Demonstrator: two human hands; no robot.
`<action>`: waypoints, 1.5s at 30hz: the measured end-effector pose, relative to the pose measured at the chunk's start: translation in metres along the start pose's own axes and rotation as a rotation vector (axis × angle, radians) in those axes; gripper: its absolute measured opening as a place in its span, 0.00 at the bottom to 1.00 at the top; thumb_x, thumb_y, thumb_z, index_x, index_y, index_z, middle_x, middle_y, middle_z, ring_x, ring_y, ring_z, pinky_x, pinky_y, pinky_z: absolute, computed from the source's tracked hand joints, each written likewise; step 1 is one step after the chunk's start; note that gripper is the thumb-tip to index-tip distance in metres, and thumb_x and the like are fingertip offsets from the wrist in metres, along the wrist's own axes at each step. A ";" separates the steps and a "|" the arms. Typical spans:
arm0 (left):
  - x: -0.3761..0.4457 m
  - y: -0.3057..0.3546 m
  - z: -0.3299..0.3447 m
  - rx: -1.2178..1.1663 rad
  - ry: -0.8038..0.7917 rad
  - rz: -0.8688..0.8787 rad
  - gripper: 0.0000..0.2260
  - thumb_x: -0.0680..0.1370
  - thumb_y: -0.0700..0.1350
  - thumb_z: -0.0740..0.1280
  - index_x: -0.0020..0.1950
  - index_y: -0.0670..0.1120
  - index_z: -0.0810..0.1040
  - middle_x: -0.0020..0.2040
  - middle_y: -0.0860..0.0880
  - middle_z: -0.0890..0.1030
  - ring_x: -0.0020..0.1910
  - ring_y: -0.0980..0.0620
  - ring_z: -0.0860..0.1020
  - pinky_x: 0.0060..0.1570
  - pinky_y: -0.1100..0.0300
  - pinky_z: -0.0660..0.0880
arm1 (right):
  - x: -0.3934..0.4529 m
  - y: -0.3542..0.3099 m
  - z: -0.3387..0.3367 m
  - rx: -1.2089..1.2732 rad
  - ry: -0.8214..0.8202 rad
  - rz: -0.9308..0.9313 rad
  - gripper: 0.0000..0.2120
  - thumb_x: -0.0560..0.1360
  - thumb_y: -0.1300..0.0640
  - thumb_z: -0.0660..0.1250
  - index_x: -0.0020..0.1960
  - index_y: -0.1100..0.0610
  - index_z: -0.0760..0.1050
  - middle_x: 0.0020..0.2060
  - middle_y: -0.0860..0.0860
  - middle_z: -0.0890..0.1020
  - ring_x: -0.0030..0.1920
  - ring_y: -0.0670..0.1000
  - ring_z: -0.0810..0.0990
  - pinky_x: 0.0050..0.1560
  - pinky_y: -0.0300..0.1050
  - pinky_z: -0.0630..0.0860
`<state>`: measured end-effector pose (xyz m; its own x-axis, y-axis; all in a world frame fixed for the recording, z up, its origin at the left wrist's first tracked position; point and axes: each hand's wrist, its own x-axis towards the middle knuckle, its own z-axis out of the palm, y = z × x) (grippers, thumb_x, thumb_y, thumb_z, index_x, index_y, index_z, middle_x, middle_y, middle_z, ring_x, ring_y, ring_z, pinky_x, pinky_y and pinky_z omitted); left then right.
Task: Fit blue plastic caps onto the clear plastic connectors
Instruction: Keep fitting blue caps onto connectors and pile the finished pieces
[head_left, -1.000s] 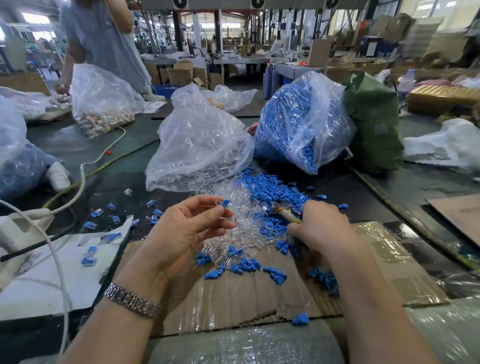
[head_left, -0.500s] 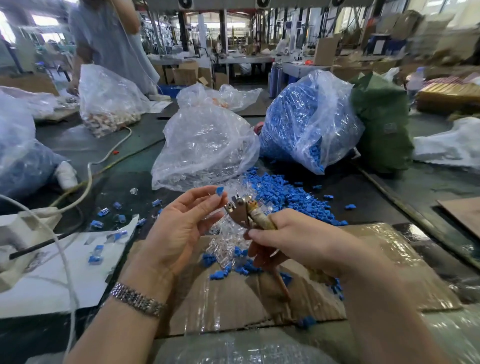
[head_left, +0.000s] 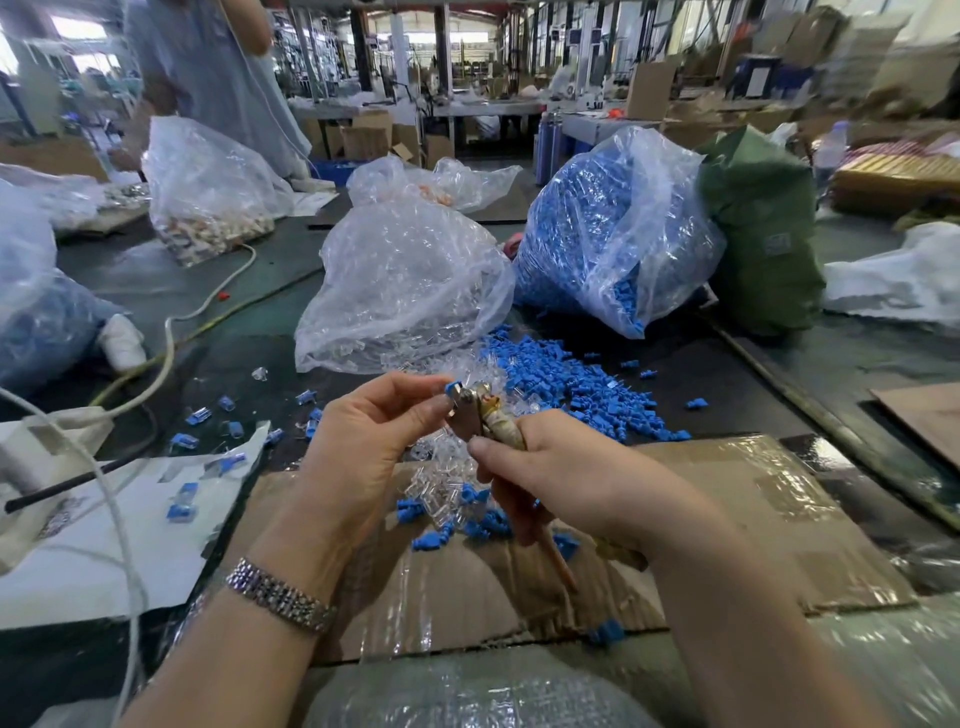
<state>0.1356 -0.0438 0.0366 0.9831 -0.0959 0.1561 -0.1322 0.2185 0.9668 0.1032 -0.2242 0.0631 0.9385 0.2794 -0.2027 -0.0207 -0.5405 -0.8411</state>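
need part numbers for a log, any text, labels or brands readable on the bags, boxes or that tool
None can be read.
green bag: a small pale label, too blurred to read.
pliers in the right hand: no marking visible.
bag of blue caps, clear bag, cardboard sheet: no print visible.

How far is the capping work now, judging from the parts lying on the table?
Done: a few small blue-capped clear connectors lie on the white paper sheet. In hand: the left hand pinches a small blue plastic cap against the metal pliers that the right hand grips. Left: a loose heap of blue caps, clear connectors and two big bags; most remains.
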 end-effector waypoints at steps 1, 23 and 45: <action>0.000 0.000 0.000 0.023 0.005 0.010 0.09 0.68 0.40 0.74 0.47 0.46 0.86 0.48 0.43 0.87 0.49 0.50 0.85 0.48 0.64 0.80 | 0.001 0.000 0.001 -0.020 0.011 -0.005 0.21 0.84 0.47 0.61 0.41 0.62 0.75 0.29 0.54 0.79 0.26 0.52 0.79 0.31 0.41 0.75; 0.020 -0.018 -0.040 1.342 0.242 0.134 0.19 0.79 0.36 0.64 0.69 0.45 0.77 0.66 0.43 0.78 0.65 0.43 0.75 0.67 0.46 0.71 | 0.021 0.040 -0.034 -0.633 0.493 0.405 0.19 0.77 0.40 0.69 0.54 0.55 0.71 0.59 0.57 0.72 0.59 0.60 0.74 0.63 0.61 0.74; 0.011 -0.015 -0.022 0.660 0.129 -0.034 0.06 0.76 0.38 0.74 0.48 0.47 0.79 0.40 0.48 0.85 0.37 0.53 0.85 0.35 0.65 0.80 | -0.008 0.014 -0.035 -0.646 0.218 0.216 0.04 0.72 0.52 0.77 0.44 0.49 0.82 0.41 0.46 0.84 0.45 0.49 0.82 0.49 0.48 0.81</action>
<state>0.1512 -0.0264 0.0196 0.9900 0.0334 0.1372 -0.1101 -0.4258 0.8981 0.1078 -0.2615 0.0702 0.9855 -0.0156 -0.1692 -0.0691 -0.9466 -0.3148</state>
